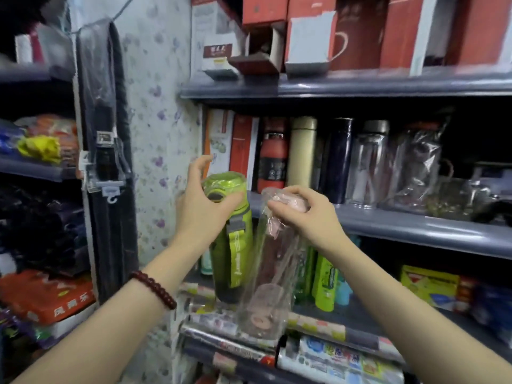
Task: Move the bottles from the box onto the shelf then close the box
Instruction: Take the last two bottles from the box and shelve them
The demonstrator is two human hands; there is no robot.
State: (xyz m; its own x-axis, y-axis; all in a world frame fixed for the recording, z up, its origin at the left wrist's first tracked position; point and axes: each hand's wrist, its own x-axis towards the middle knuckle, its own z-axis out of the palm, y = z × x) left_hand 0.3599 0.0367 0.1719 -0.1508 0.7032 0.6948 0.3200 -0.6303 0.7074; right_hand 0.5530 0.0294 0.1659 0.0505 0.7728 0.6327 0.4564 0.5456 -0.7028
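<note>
My left hand (pixel 203 209) grips the lid end of a green bottle (pixel 235 245) wrapped in clear plastic. My right hand (pixel 310 214) holds the pink cap of a clear pink bottle (pixel 266 286), also in a plastic sleeve. Both bottles hang upright side by side in front of the grey shelf (pixel 415 225), at the level of its middle board. The box is out of view.
The middle board carries red boxes (pixel 243 151), a red bottle (pixel 273 159), a cream flask (pixel 303 153), a dark flask and clear glass bottles (pixel 365 167). The board below holds green bottles (pixel 324 281). Rolled packages (pixel 318 353) lie lower down. A second rack with bags (pixel 41 297) stands left.
</note>
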